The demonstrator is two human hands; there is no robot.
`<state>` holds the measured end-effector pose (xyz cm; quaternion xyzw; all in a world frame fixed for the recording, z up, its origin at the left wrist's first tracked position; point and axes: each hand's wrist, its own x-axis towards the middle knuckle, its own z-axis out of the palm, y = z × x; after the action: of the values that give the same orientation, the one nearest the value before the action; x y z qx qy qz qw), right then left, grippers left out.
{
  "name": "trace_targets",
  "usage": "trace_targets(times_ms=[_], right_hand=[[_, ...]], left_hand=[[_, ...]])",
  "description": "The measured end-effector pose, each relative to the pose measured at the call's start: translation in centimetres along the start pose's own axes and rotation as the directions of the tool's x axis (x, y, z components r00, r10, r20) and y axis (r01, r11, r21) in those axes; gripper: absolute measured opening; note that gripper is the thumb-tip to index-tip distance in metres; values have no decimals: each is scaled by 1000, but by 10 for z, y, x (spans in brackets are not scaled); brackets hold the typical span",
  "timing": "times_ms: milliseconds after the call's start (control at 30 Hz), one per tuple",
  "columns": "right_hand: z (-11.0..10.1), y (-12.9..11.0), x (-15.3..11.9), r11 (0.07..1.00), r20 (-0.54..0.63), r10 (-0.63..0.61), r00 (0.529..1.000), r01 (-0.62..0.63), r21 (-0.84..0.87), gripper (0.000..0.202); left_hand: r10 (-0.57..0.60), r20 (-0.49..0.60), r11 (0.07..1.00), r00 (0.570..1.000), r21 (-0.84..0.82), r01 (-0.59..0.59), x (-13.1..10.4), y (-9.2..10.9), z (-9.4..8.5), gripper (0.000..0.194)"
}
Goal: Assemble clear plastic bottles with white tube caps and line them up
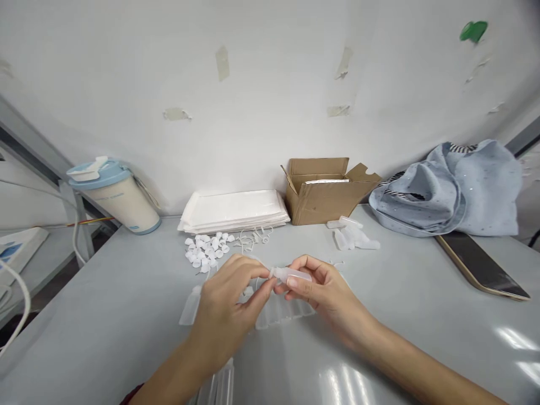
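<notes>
Between the two hands lies a small translucent bottle (302, 274), its body gripped in my right hand (327, 287) while my left hand (230, 292) pinches the white tip (272, 273) at its neck. Uneven finger pressure could, I judge, skew that tip or squirt the bottle loose onto the row of bottles (278, 313) just beneath; reaching carelessly might scatter the white caps (215, 244) beyond my left hand.

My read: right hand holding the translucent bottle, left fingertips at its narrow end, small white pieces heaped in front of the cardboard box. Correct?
Not quite: the head view shows the small white pieces heaped in front of the white stack, not the cardboard box. The right hand does hold the translucent bottle, left hand at its narrow end.
</notes>
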<state>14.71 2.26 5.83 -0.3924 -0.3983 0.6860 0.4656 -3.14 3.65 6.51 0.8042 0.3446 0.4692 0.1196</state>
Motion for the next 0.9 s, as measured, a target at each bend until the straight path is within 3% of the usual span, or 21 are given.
trace_targets(times_ms=[200, 300, 433, 600, 667, 733, 833, 900], right_hand=[[4, 3, -6, 991, 8, -78, 997, 79, -112, 28], [4, 1, -6, 978, -3, -91, 996, 89, -191, 28], [4, 0, -5, 918, -37, -178, 983, 153, -367, 28], [1, 2, -4, 822, -9, -243, 970, 201, -533, 26], [-1, 3, -3, 765, 11, -289, 957, 238, -598, 25], [-3, 4, -2, 704, 41, -337, 941, 281, -652, 23], [-5, 6, -2, 645, 67, -381, 922, 317, -695, 21], [-5, 7, -2, 634, 61, -398, 915, 323, -702, 20]], left_hand=[[38, 37, 999, 999, -40, -37, -2, 4, 1, 11], [-130, 125, 977, 984, -154, 148, 0, 5, -3, 14], [-391, 260, 825, 883, -326, 461, 3, 2, -5, 17], [-502, 287, 710, 816, -402, 578, 3, 0, -1, 10], [-502, 246, 742, 829, -371, 559, 1, 0, 0, 8], [-436, 197, 820, 878, -315, 478, 0, -1, 2, 7], [-181, 147, 958, 972, -199, 208, -2, -4, 2, 12], [15, 141, 992, 990, -127, 3, -3, -6, 0, 19]])
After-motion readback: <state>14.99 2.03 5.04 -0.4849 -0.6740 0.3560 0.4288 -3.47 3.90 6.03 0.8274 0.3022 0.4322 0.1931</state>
